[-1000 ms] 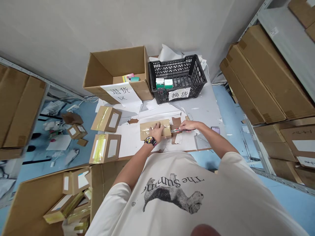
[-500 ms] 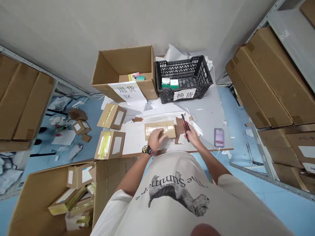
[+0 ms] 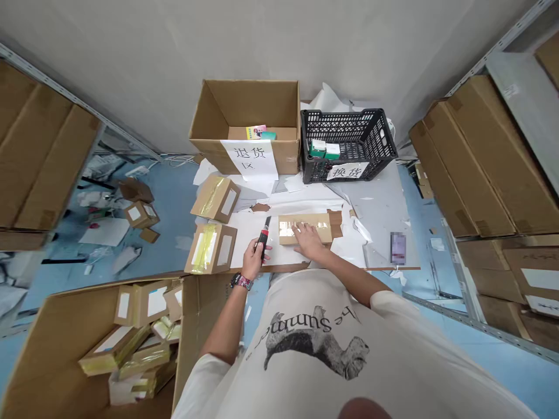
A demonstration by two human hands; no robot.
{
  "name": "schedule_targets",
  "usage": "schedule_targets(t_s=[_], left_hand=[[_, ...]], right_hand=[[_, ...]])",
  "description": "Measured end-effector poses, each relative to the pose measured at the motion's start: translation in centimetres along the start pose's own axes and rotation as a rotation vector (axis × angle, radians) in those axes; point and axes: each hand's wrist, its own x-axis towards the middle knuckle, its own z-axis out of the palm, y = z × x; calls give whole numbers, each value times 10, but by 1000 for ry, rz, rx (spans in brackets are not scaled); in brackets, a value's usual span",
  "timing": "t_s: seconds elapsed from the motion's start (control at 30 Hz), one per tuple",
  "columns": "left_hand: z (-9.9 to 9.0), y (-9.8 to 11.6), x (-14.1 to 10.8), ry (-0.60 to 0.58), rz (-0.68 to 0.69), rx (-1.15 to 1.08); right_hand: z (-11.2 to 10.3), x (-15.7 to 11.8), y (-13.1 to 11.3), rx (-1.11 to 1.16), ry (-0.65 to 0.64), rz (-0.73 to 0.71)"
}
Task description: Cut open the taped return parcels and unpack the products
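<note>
My left hand (image 3: 252,259) is closed around the black and red handle of a utility knife (image 3: 263,234), its dark blade pointing away from me. Flat on the table lies a small taped cardboard box (image 3: 322,222). My right hand (image 3: 311,242) rests on top of that box with its fingers spread. Left of the knife, one taped carton (image 3: 209,247) with a white label stands at the table's front edge, and a second carton (image 3: 216,198) sits behind it.
At the back stand a large open cardboard box (image 3: 201,152) and a black plastic crate (image 3: 308,171), each with a paper sign and small packages inside. A phone (image 3: 397,249) lies at right. Lower left, a big carton (image 3: 48,349) holds several parcels. Shelves with cartons flank both sides.
The utility knife has passed from my right hand to my left. My left hand has come off the small box, and my right hand now lies on it. The view has shifted slightly.
</note>
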Motion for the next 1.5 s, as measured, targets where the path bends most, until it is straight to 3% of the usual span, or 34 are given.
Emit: schedule_targets(t_s=[0.07,0.17,0.33,0.47,0.67,0.83,1.0,1.13,1.3,1.5], left_hand=[[-22,-4,7,-59,2,49],[-38,-8,23,-157,27,105],[-39,-6,58,-374,183,364],[-39,3,87,-461,290,622],[-52,8,115,-587,344,681],[-54,-5,109,-704,189,457],[-47,-19,91,-712,51,280],[-42,-18,86,-702,37,233],[-41,-19,76,-770,-113,110],[-31,-27,54,-765,-55,157]], right_hand=[[2,7,-6,-128,-34,48],[3,12,-9,-189,-78,84],[-3,7,-1,-181,-123,42],[-8,6,0,-157,-104,31],[-11,11,2,-56,-125,92],[-10,8,5,9,-98,119],[-8,3,7,56,-91,127],[-8,0,13,89,-90,103],[-2,-4,19,102,-77,115],[-9,-4,24,141,-51,102]])
